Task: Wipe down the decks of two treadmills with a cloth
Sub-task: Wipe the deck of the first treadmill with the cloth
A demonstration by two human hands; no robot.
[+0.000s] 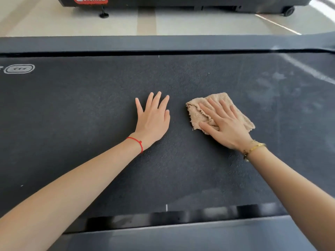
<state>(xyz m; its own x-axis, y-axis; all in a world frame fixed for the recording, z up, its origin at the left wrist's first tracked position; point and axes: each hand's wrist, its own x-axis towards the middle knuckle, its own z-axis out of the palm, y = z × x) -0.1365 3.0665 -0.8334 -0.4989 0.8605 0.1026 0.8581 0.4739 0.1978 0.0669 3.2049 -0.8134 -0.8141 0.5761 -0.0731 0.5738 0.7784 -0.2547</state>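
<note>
Where the dark, textured treadmill deck [90, 124] fills most of the view, grey side rails [163, 42] border its far and near edges, and pale floor [54, 20] lies beyond. A second treadmill [181, 1] stands on that floor, cut off by the top of the frame, with only its base, a foot, a wheel and a red "STAR TRAC" label [90, 0] visible. A white logo [19, 69] at the deck's left edge is partly cut off. Faint pale smudges mark the deck toward its right end. The left hand [153, 120] rests flat on the deck near its middle, fingers straight and spread. Just beside it, the right hand [224, 125] presses flat on a crumpled beige cloth [195, 115], fingers straight.
</note>
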